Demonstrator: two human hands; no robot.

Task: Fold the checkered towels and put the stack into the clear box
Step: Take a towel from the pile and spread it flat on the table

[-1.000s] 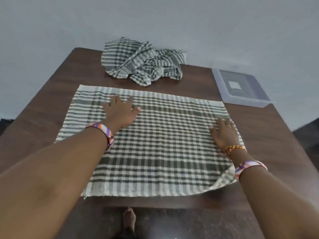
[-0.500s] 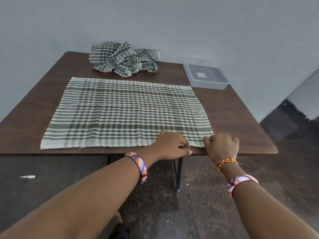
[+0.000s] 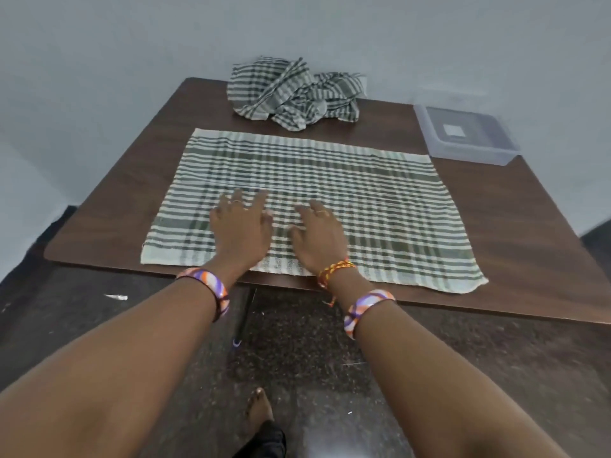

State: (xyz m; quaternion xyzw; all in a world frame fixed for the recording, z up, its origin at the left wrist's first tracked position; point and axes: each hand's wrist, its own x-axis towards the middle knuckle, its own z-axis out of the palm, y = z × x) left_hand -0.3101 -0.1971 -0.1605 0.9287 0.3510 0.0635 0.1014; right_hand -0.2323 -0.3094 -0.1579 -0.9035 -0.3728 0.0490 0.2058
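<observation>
A green-and-white checkered towel (image 3: pixel 380 206) lies spread flat on the brown table (image 3: pixel 132 193). My left hand (image 3: pixel 241 226) rests palm down on its near middle, fingers straight and spread. Beside it, my right hand (image 3: pixel 317 236) also lies flat on the cloth, fingers extended. A crumpled heap of checkered towels (image 3: pixel 291 90) sits at the table's far edge against the wall. The clear box (image 3: pixel 469 135) stands at the far right corner, with nothing in it.
The table's near edge runs just below my wrists. Dark speckled floor lies beneath, with my bare foot (image 3: pixel 259 404) and a black table leg (image 3: pixel 243 319) showing. A pale wall rises behind the table.
Half a second ago both hands were curled at the towel's near right edge. They now lie flat, side by side, on the towel's near middle.
</observation>
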